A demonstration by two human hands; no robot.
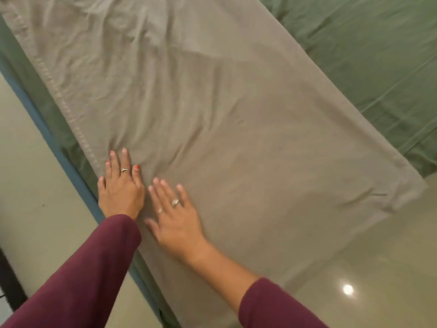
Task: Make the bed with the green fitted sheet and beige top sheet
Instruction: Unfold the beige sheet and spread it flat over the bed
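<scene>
The beige top sheet (212,119) lies spread in a long band across the bed, wrinkled near its stitched left hem. Under it the green fitted sheet (369,74) shows at the upper right and as a strip along the left edge. My left hand (121,185) presses flat on the beige sheet close to the hem, fingers straight. Just beside it my right hand (176,218) lies flat on the same sheet, fingers spread. Both wear rings, and maroon sleeves cover my arms.
A glossy pale floor (354,268) with a lamp reflection lies at the lower right, past the sheet's hanging end. More floor (30,185) runs along the bed's left side. A dark object (9,280) stands at the lower left edge.
</scene>
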